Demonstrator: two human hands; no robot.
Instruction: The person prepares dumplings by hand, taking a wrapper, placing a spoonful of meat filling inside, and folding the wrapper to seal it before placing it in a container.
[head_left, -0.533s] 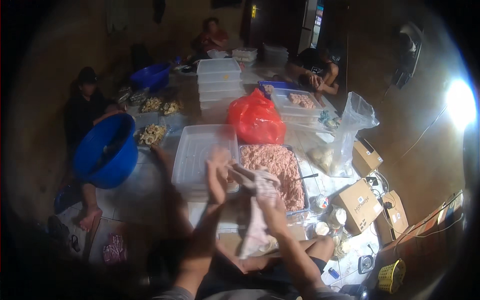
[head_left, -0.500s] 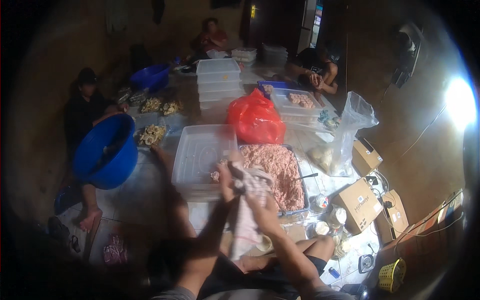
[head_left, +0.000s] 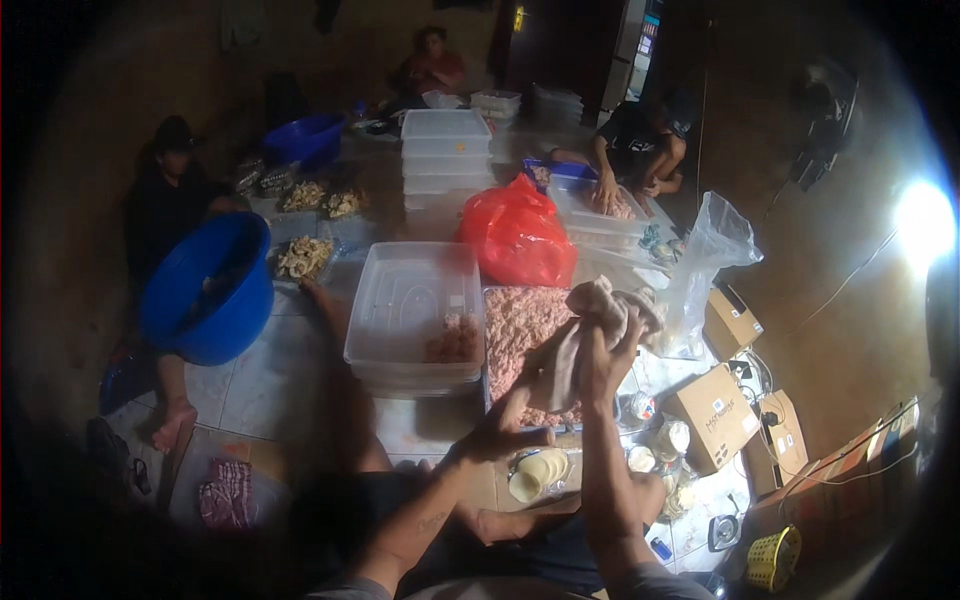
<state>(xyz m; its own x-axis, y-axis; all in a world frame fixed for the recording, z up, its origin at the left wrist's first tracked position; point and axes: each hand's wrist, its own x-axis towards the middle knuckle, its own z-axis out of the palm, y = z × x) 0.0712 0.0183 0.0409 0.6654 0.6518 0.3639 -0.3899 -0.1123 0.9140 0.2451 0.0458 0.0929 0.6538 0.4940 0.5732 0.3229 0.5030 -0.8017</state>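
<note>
Along the left edge of the tiled floor [head_left: 250, 400], a blue tub [head_left: 205, 290] is seen tilted in front of a co-worker [head_left: 165, 205] in dark clothes, and nearer the lower left corner a purple cloth [head_left: 228, 493] is laid. Farther right, a heap of yellowish pieces [head_left: 305, 258] is set out, followed by a clear bin [head_left: 400, 285], in whose near right corner a small lump of pink mince [head_left: 455, 340] is held. Against the bin's right side a tray [head_left: 487, 375] is placed, covered with the same mince, with a red bag [head_left: 517, 235] at its far edge. The left hand [head_left: 505, 425] is held over the tray's near left corner, beside the lower end of a pale cloth [head_left: 598, 303]; whether the cloth is gripped by it cannot be told. Pale round sheets [head_left: 537, 475] are laid below the tray's near edge. The pale cloth is bunched and grasped by the right hand [head_left: 605, 362], over the tray's right edge. Beyond, a clear bag [head_left: 705, 265] is stood upright, and toward the floor's right edge a carton [head_left: 715, 415] and a yellow basket [head_left: 773, 558] are placed.
</note>
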